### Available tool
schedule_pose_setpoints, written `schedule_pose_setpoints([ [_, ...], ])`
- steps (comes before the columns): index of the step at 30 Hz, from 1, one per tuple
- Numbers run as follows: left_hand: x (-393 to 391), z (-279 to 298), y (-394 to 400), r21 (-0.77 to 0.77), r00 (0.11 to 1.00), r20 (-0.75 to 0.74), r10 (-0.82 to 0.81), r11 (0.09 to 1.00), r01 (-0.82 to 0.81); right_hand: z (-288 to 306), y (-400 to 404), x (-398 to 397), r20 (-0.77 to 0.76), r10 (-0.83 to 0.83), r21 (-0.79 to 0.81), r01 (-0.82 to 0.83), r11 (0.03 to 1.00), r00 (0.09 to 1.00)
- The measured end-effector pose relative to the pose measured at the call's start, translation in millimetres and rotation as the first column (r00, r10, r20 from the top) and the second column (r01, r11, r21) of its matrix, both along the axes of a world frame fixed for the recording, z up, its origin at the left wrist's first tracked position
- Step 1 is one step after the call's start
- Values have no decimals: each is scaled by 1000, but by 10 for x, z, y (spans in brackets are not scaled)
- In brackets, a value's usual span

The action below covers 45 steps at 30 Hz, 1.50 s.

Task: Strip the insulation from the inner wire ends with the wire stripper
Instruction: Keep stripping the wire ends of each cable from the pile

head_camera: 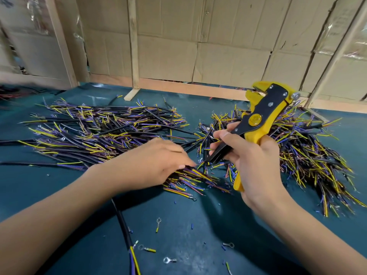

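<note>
Loose ring terminals [169, 260] litter the green mat [198, 225] nearest. Left hand [156, 161] lies flat, fingers together, on the near cable bundle [190, 179]: light, springy, best pinched on its black jacket. Right hand [250, 155] grips the yellow wire stripper [264, 114], raised.

Yellow-black wire stripper [264, 118]; yellow, purple, black wires [103, 132]; teal table [198, 225]

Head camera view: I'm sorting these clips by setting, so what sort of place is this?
Probably a small cable-assembly workbench: heaps of cut cables on a dark green mat, loose ring terminals, a wire stripper in the right hand, cardboard walls.
</note>
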<state>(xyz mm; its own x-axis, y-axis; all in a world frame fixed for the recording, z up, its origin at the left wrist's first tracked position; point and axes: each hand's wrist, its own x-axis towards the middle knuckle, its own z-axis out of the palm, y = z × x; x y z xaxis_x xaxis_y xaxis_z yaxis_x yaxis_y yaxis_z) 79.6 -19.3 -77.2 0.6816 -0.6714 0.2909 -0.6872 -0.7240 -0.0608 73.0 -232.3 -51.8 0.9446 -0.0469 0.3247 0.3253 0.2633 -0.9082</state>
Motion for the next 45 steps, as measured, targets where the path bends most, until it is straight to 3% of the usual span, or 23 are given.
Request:
schedule_pose_setpoints([
  [6,-89,122,-2,-178,997,75,18,984,-5,57,-64,26,0,-4,52,4,999,1000],
  [9,-154,180,-29,-196,980,199,13,980,27,63,-126,85,1,7,70,-7,998,1000],
  [12,-198,237,-27,-242,938,344,39,969,48,89,-192,137,1,217,117,-216,969,976],
  [15,-221,245,10,-297,923,381,47,952,74,114,-254,140,48,506,154,-507,848,861],
  [18,-257,241,36,-365,947,321,26,926,98,95,-241,96,141,590,109,-605,789,795],
  [22,-310,215,-42,-525,974,223,36,847,89,58,-150,55,209,478,-14,-487,874,853],
  [29,-398,160,-246,-823,994,-90,-55,566,-43,26,-62,-3,199,369,-100,-356,929,908],
  [34,-409,172,-237,-897,968,-207,-140,423,-131,12,-37,-16,192,334,-71,-327,942,923],
  [39,-451,193,-239,-895,965,-223,-141,422,-145,-4,-47,-23,180,348,-43,-346,937,920],
  [45,-457,203,-277,-935,933,-287,-217,275,-224,-30,-29,-16,159,279,-26,-279,960,947],
])
